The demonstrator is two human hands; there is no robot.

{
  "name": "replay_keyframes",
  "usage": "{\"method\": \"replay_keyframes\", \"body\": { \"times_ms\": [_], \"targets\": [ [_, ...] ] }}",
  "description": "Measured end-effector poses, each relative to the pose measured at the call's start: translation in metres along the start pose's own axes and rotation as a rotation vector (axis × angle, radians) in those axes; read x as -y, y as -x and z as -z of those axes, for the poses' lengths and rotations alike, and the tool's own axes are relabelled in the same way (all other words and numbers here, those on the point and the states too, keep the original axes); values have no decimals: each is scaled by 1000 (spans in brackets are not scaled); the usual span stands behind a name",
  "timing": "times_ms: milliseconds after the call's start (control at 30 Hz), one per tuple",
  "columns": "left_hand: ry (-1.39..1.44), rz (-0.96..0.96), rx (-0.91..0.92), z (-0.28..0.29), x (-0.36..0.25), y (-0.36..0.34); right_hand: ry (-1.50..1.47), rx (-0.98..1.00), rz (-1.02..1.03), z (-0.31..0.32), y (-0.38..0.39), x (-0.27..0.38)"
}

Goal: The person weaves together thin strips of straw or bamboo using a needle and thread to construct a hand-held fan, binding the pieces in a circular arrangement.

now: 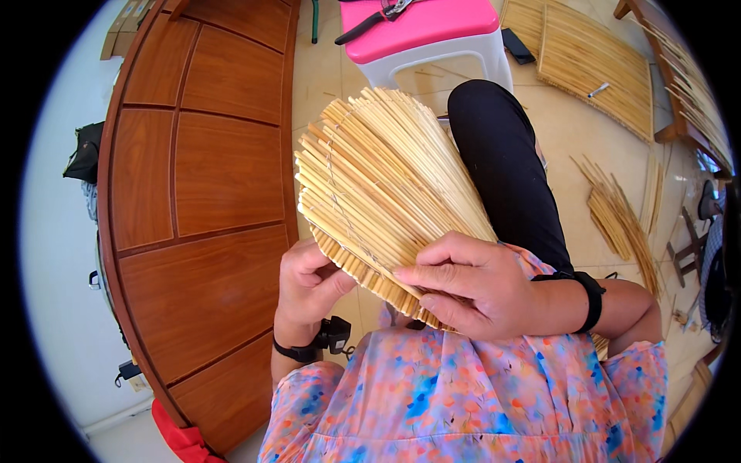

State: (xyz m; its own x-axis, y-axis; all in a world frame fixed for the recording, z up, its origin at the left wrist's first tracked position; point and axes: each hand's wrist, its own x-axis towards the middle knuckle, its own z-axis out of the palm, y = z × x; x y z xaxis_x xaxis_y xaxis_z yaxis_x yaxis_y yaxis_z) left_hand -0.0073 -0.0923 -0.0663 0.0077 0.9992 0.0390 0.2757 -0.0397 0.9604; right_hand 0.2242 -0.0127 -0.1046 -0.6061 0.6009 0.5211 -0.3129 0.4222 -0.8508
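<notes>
A mat of pale, straw-coloured reed stalks (394,174) lies across my lap, laid side by side and bound by thin thread near the far end. It curves over, so a row of cut stalk ends shows along its lower left edge. My left hand (309,282) pinches that edge between thumb and fingers. From the right, my right hand (486,285) lies over the near part of the mat, its thumb and fingers closed on the stalks by the edge. Whether it also holds thread, I cannot make out.
A pink-topped white stool (424,31) stands ahead, with red-and-black pruning shears (378,19) on it. Reed panels (594,65), a dark phone (518,46) and loose reed bundles (617,208) lie on the floor at right. A brown wooden panel (204,185) rises close at left.
</notes>
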Motion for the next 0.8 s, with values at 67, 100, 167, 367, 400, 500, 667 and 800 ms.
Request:
{"method": "replay_keyframes", "body": {
  "times_ms": [67,100,167,367,400,500,667,800],
  "targets": [
    [35,-4,3,3,3,0,-15,-2,-15,4,1,0],
    [79,4,3,2,5,0,-23,-2,-30,6,2,-1],
    [107,13,-1,2,10,3,-27,-4,-37,8,7,-6],
    [175,56,-27,-5,4,0,54,55,-28,19,16,-6],
    [171,92,-28,-6,1,0,110,37,43,20,15,-6],
    [36,72,60,7,6,1,182,48,49,23,8,5],
    [-64,34,101,6,-2,-1,344,119,2,15,-8,25],
    [-157,72,29,-4,-16,-2,468,140,23,8,-8,27]
  ]
}}
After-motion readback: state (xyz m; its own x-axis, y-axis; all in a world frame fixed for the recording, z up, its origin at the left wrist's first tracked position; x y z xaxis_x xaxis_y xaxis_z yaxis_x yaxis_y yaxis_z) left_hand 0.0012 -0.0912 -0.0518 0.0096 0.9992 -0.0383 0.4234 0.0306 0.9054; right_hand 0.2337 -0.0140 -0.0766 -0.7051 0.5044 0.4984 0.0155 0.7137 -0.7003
